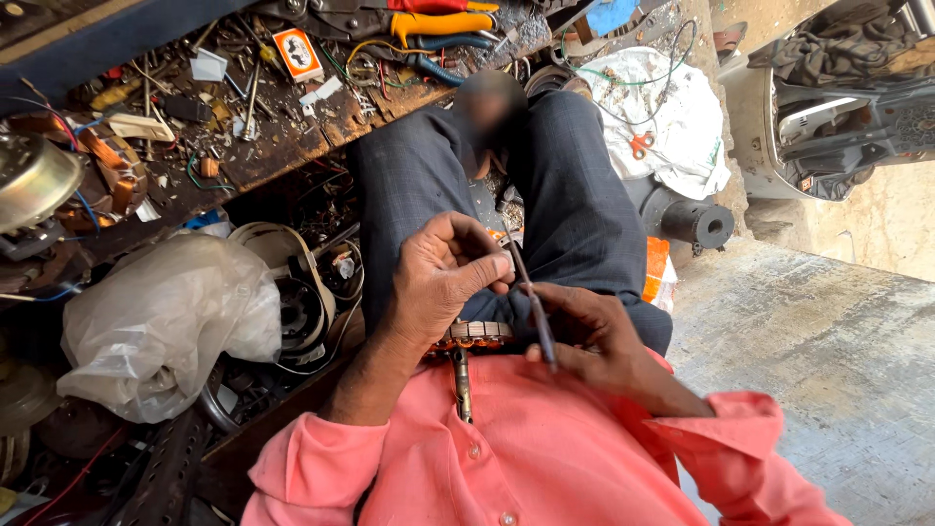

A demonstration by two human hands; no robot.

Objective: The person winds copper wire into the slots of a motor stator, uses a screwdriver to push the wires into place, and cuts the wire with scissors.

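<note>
Down in the lap, both hands meet over a small motor part [474,333], a ring of copper windings with a metal shaft [463,382] sticking out toward the pink shirt [545,458]. The part lies between the two wrists, against the lower edge of the dark trousers [575,195].

The left hand [438,278] is curled above the part, thumb and fingers pinched narrow around the upper end of a thin dark rod [531,302]. The right hand [589,336] is closed around the lower end of the same rod, which runs slanted from the left fingertips down across the right palm. Whether the rod touches the windings I cannot tell.

Left of the legs sits a crumpled clear plastic bag [166,321], with round motor housings [297,292] just beside it. Beyond the knees a worn wooden bench [292,146] is strewn with wires, screws and small parts, and yellow-handled pliers [438,21] lie at its far edge. To the right of the knees a white cloth [672,127] carries a small pair of orange scissors [641,144], near a black cylinder [696,222]. A bare concrete floor [818,341] fills the right side.
</note>
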